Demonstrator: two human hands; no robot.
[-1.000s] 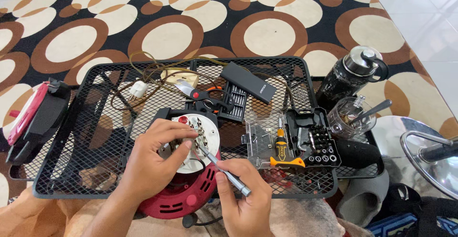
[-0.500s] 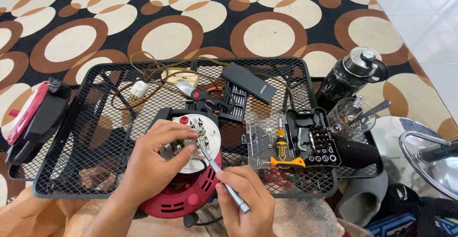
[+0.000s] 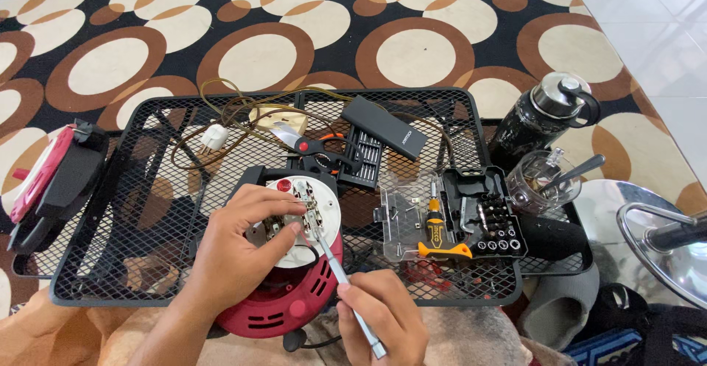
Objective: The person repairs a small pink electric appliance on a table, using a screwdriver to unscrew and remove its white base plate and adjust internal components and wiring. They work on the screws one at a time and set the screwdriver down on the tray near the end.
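At the lower centre of the frame sits the red cable reel (image 3: 283, 311), resting at the near edge of the black mesh tray (image 3: 132, 189). Our left hand (image 3: 236, 252) clasps the reel's white faceplate (image 3: 324, 215), fingers curled over its exposed terminals, which steadies the part against tool pressure. Our right hand (image 3: 383, 322) grasps the slim silver screwdriver (image 3: 346, 292) like a pen, its tip angled up into the faceplate; the tip appears to seat on a screw, though fingers partly hide it. The open bit set (image 3: 482, 215) lies to the right, within easy reach.
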